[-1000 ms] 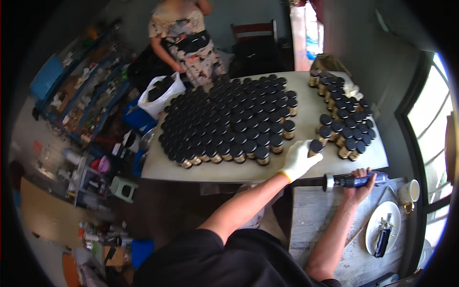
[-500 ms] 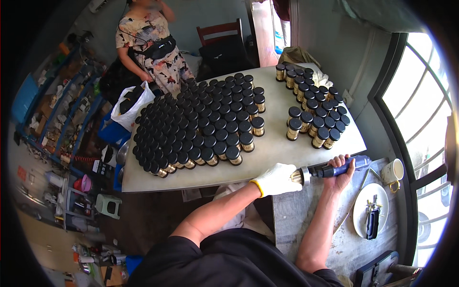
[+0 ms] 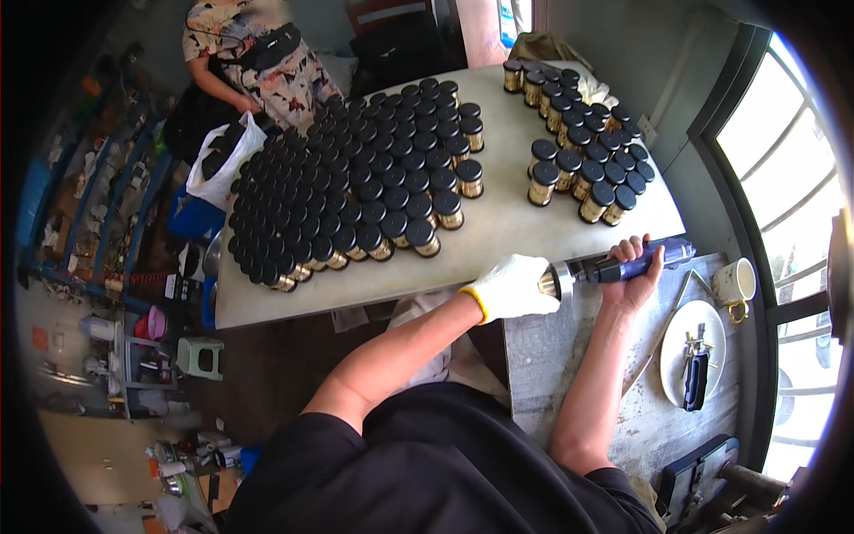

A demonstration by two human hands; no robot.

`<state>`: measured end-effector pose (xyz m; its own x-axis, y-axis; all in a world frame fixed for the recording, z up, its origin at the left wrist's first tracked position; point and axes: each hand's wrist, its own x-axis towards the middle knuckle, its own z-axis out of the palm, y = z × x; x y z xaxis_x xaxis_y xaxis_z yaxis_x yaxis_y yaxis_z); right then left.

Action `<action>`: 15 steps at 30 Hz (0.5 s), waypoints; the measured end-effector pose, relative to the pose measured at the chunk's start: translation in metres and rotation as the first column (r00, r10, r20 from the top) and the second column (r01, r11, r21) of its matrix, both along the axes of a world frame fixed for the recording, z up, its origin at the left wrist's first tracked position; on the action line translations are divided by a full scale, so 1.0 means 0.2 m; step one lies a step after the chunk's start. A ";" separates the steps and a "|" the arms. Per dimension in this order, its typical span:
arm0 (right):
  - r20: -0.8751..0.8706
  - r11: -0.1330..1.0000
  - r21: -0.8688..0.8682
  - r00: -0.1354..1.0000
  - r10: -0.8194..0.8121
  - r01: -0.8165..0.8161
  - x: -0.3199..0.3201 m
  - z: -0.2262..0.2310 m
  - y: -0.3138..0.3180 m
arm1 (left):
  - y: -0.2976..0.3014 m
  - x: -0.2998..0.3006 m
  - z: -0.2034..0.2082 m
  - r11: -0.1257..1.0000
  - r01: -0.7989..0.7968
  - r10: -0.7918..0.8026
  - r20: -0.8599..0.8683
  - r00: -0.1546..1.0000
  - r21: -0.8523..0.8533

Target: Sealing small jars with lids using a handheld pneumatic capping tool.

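Observation:
My left hand [image 3: 514,287], in a white glove with a yellow cuff edge, is closed around a small gold jar [image 3: 547,283]. Against the jar's end sits the round metal head [image 3: 563,280] of a blue-and-black power screwdriver [image 3: 665,254]. My bare right hand [image 3: 632,278] wraps around the driver's body, which lies nearly level. Both hands are over the near right edge of the pale table [image 3: 356,294]. Beyond them stand many gold jars with black lids, a large block [image 3: 356,191] at left and a smaller group [image 3: 592,165] at right.
On a grey side table [image 3: 578,356] are a white plate [image 3: 669,374] holding metal parts and a black piece [image 3: 696,381], and a cup [image 3: 733,283]. A person [image 3: 276,67] stands across the table near a white bag [image 3: 222,169]. A green stool [image 3: 201,358] stands at left.
The view has tilted down, so the table and jars sit higher in the picture. My hands keep the same hold on the jar and the screwdriver.

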<state>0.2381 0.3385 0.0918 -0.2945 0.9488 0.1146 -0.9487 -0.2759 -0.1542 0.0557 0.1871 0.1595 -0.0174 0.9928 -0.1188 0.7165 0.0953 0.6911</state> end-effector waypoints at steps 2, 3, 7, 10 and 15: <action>-0.048 1.000 -0.006 0.999 0.026 -0.026 -0.01 -0.01 -0.01 | -0.01 -0.02 -0.03 1.000 -0.002 0.002 0.047 0.999 -0.001; -0.102 0.999 0.004 0.994 0.034 -0.034 0.01 -0.02 0.00 | -0.01 -0.01 -0.02 1.000 0.011 -0.013 0.087 0.996 0.015; -0.172 0.998 -0.068 0.985 -0.015 0.003 0.08 -0.08 0.03 | -0.09 -0.01 -0.05 0.820 -0.099 -0.005 0.181 0.984 0.564; -0.207 0.997 -0.074 0.978 0.010 -0.026 0.05 -0.08 0.05 | -0.18 -0.01 -0.04 0.926 -0.337 0.127 0.699 0.703 0.170; -0.193 0.994 -0.107 0.981 0.003 -0.024 0.01 -0.05 0.03 | -0.15 0.05 -0.14 0.933 -0.340 0.140 0.748 0.649 0.121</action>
<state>0.2400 0.3445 0.0823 -0.2896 0.9548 0.0671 -0.9539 -0.2937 0.0626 0.0655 0.1577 0.1315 -0.2677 0.9631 0.0292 -0.0380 -0.0408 0.9984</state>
